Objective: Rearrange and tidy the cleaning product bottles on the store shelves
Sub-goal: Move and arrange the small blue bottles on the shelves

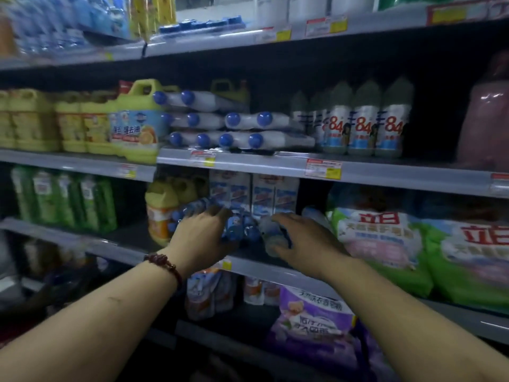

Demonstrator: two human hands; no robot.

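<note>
Both my hands reach into the third shelf (248, 264) from the top. My left hand (202, 239), with a dark red bead bracelet at the wrist, rests on a cluster of blue bottles (235, 227) lying on their sides. My right hand (303, 238) grips a pale bottle with a blue label (271, 235) beside that cluster. Behind them stand white and blue cartons (253, 193). One shelf up, white bottles with blue caps (234, 130) lie stacked in wrapped packs.
Yellow-green jugs (137, 122) and "84" disinfectant bottles (363, 119) flank the stacked packs. Green bottles (66, 199) stand at left, an orange-labelled yellow jug (161, 210) beside my left hand, washing powder bags (385, 238) at right, purple refill pouches (311, 318) below.
</note>
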